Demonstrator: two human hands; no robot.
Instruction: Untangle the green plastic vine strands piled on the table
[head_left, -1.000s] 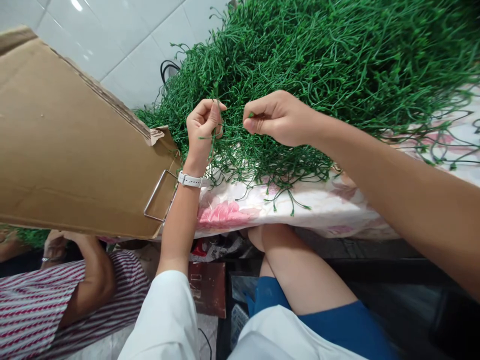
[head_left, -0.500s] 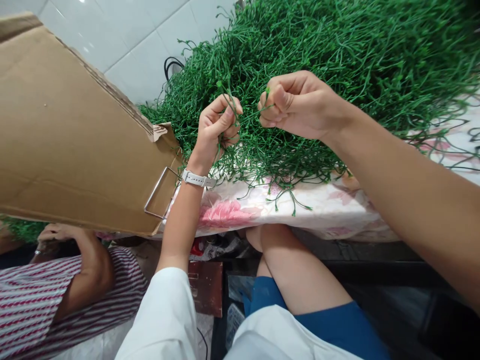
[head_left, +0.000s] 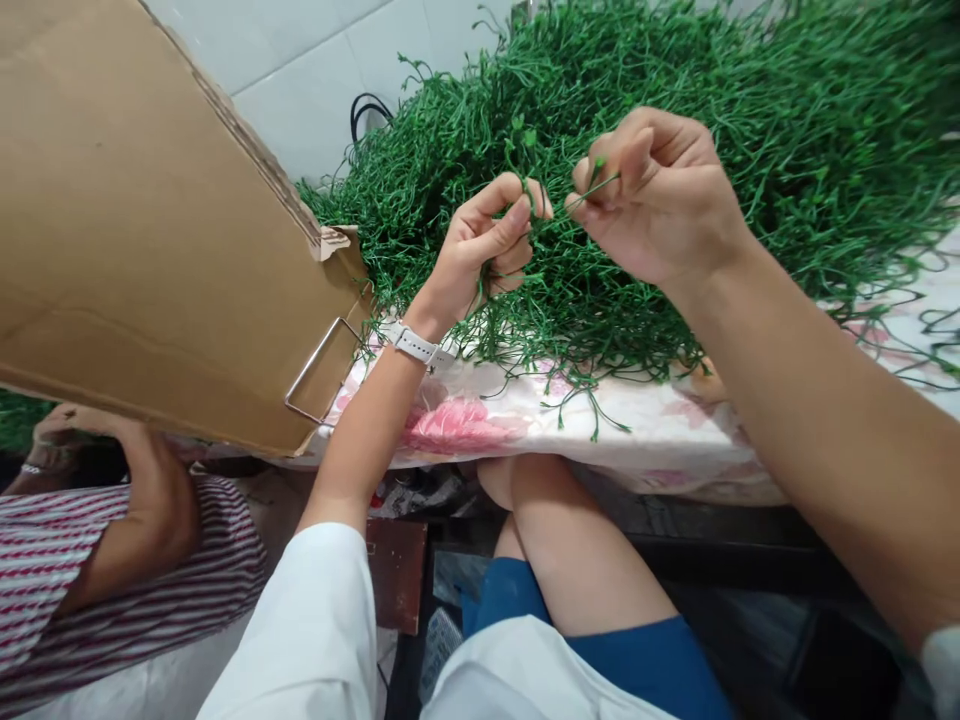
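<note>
A big heap of thin green plastic stems (head_left: pixel 637 270) with small budded tips lies on a table covered by a floral cloth (head_left: pixel 465 425). Over the heap's front left part, my left hand (head_left: pixel 495 235) is closed on a few green stems, whose tips stick up above the thumb and forefinger. Just to its right, my right hand (head_left: pixel 652 190) pinches a green stem between thumb and fingertips; a tip and a thin end show. A small gap separates the two hands.
A large cardboard sheet or box (head_left: pixel 150 230) stands at the left, with a metal wire frame (head_left: pixel 322 370) at its lower corner. Behind is a white tiled wall (head_left: pixel 300 70). Beyond the cardboard, at lower left, sits a person in a striped top (head_left: pixel 150 590).
Both hands have shifted right and slightly up in view. The right hand has turned, and its stem now points sideways. The cardboard and the other person appear further left.
</note>
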